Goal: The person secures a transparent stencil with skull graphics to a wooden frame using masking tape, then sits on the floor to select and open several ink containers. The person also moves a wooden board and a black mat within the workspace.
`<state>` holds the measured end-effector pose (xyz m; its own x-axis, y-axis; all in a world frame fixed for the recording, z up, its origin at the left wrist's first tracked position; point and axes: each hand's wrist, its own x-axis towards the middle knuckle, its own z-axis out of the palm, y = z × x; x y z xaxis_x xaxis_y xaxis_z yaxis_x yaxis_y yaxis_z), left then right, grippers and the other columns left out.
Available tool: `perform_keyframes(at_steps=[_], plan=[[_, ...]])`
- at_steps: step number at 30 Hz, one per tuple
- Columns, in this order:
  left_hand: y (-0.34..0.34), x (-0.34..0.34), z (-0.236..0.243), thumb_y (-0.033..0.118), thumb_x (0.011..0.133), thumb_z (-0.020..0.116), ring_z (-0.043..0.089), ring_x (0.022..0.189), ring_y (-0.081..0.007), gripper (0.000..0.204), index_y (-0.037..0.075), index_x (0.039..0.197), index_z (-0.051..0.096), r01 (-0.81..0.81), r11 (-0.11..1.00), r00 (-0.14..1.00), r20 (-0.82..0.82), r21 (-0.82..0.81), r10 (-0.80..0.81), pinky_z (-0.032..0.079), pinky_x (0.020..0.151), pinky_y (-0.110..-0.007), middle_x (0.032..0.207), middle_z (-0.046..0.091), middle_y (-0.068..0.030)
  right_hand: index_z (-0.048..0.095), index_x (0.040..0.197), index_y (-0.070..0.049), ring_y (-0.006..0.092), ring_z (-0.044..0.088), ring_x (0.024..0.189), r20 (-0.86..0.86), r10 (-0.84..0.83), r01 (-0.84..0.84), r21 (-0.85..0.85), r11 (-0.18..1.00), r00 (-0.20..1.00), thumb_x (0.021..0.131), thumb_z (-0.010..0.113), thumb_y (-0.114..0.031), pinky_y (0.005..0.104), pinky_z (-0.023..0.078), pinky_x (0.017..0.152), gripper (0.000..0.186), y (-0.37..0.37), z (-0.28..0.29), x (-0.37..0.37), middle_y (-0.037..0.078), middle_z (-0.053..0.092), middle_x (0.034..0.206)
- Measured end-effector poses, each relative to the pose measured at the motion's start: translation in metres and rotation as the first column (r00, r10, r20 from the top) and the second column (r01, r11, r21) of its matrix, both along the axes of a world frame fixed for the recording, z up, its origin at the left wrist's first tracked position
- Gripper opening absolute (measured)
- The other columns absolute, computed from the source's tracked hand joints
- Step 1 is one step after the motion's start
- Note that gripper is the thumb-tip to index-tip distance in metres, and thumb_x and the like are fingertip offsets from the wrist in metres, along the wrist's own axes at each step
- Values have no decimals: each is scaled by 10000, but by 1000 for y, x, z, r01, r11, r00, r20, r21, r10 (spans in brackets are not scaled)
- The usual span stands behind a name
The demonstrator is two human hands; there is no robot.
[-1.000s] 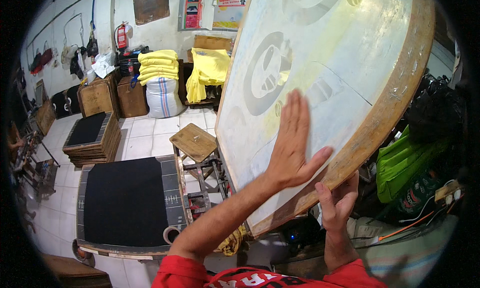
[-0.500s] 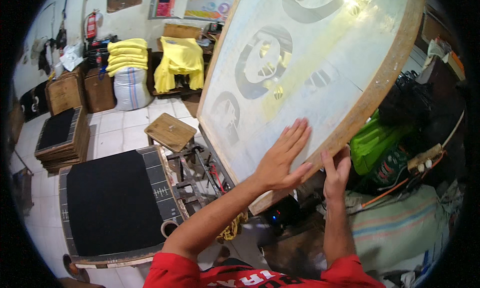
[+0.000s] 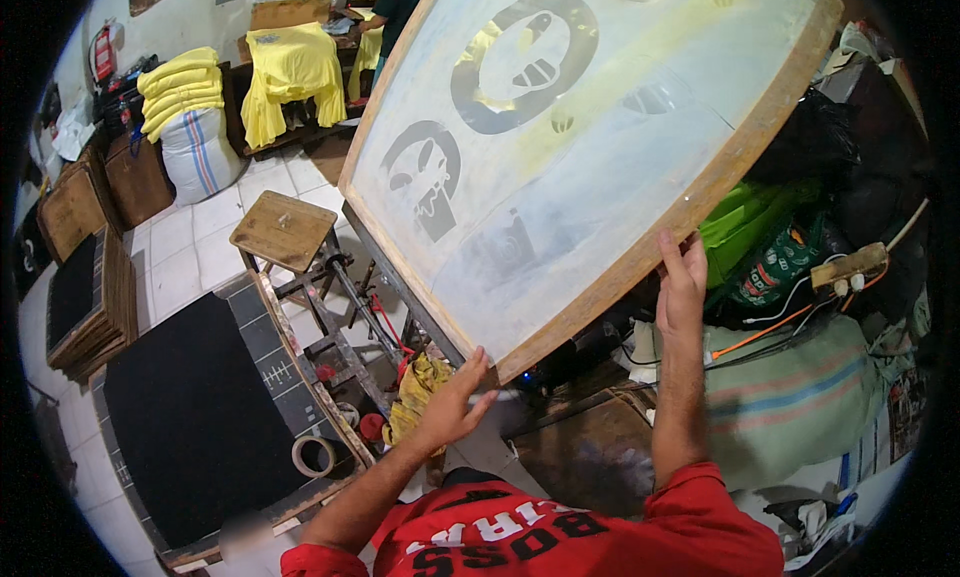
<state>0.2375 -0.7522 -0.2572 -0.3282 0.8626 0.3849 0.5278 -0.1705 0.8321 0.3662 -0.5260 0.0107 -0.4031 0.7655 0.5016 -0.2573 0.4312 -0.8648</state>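
Note:
A large screen-printing frame (image 3: 640, 307) with a wooden border and pale mesh is raised at a tilt before me. Grey oval and rounded stencil shapes show on its mesh. My left hand (image 3: 455, 405) is at its nearest corner, fingertips against the wood and thumb spread below, so the corner sits between them. On the right-hand border, my right hand (image 3: 684, 277) grips the wood, its thumb and fingers around the edge. To the left, a black fabric panel (image 3: 195, 407) lies flat on a printing board (image 3: 265, 332) with pale marks. A tape roll (image 3: 313, 457) rests at the board's corner.
A wooden stool (image 3: 283, 230) and a metal stand are beyond the board. Stacked boards (image 3: 110, 317) stand at left. Yellow shirts (image 3: 290, 72) and a filled white sack (image 3: 200, 152) are farther back, near another person's dark sleeve (image 3: 398, 17). A power strip (image 3: 848, 267) and green sack are right.
My left hand has moved off the mesh, down and left to the frame's near corner. My right hand has stayed on the border. The view has shifted, and another person now shows at the back.

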Motion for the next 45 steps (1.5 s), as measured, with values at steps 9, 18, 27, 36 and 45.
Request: perform_keyframes(at_steps=[9,18,27,36,45], plan=[[32,-8,56,146,955,643,322,1492,-396,690,-46,1538,329,-364,917,931,59,163,359,290,1204,-431,1593,316,-288,493,1228,-18,122,508,1082,-5,-18,19,100,995,1000,991,650,-131,307,398,990,305,-24,4,-6,45,559,1152],[10,-19,215,307,1071,395,-22,1558,-427,721,-83,1588,79,-477,804,871,69,355,486,32,1252,-461,1653,11,-334,428,1153,-23,132,529,1021,-101,365,-332,247,910,925,884,747,-71,310,443,918,420,-135,-1,-30,73,509,1130],[-235,-29,308,540,1042,408,471,1357,-325,771,-26,1548,275,-540,675,801,554,503,227,355,1177,-471,1495,440,-212,455,1360,-44,215,676,1000,59,688,-662,344,666,723,751,911,-121,341,545,859,765,-280,-41,-54,128,647,1095],[-370,6,239,623,1009,309,298,1481,-387,888,-70,1557,231,-780,474,517,848,409,118,228,1229,-521,1608,287,-263,531,1377,-19,350,577,1027,222,934,-933,293,209,279,874,774,-391,433,472,925,671,-377,-96,-114,180,615,1109],[-430,9,175,658,993,360,419,1412,-388,784,110,1553,373,-757,392,564,825,523,-11,307,1187,-551,1564,413,-186,436,1527,-116,412,176,1533,356,864,-827,551,114,356,969,579,-528,562,166,1229,709,-477,-135,-219,208,270,1630]])
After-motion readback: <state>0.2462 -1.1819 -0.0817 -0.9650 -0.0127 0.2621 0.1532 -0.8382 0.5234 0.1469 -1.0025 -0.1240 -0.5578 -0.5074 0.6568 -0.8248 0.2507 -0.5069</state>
